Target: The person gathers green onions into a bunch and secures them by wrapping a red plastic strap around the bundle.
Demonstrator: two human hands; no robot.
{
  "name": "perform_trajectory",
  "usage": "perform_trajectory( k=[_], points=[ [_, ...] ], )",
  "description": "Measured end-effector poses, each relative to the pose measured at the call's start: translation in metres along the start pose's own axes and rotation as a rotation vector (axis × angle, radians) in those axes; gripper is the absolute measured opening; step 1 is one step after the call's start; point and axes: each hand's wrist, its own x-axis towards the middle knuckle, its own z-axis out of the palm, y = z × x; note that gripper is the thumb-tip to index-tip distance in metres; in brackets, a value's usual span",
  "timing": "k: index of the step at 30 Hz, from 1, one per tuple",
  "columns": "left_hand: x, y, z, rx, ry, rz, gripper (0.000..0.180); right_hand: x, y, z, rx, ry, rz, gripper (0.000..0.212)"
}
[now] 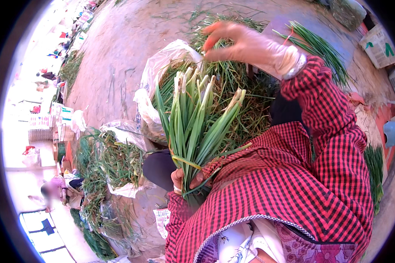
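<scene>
My left hand is closed low around a bunch of garlic chives, in front of my body. Their pale cut ends point up and away, fanned into two clumps, while the leafy ends run down past my fist. One yellowing leaf lies across the bunch just above my fingers. Raised at the far right of the bunch, my right hand is blurred by motion. Its thumb and fingers are apart, with nothing visible between them. Beneath it lies a large heap of loose green leaves and trimmings.
A white plastic bag with greens stands behind the bunch. A tied bundle of chives lies at the far right. More greens are piled on the left, where another person sits. Crates and a blue tub are at the right.
</scene>
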Motion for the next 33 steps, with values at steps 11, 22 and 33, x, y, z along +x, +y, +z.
perform_trajectory(
  k=[11,22,33],
  points=[
    [0.002,0.002,0.0,0.011,0.002,-0.004,0.029,0.001,-0.018,0.065,0.563,-0.258,-0.07,0.021],
    [-0.009,0.001,-0.02,0.026,0.029,0.071,0.028,0.002,-0.014,-0.014,0.786,0.291,0.048,0.011],
    [0.005,0.017,0.012,0.013,0.067,-0.016,0.051,-0.053,0.072,-0.056,0.428,0.216,0.108,0.031]
  ],
)
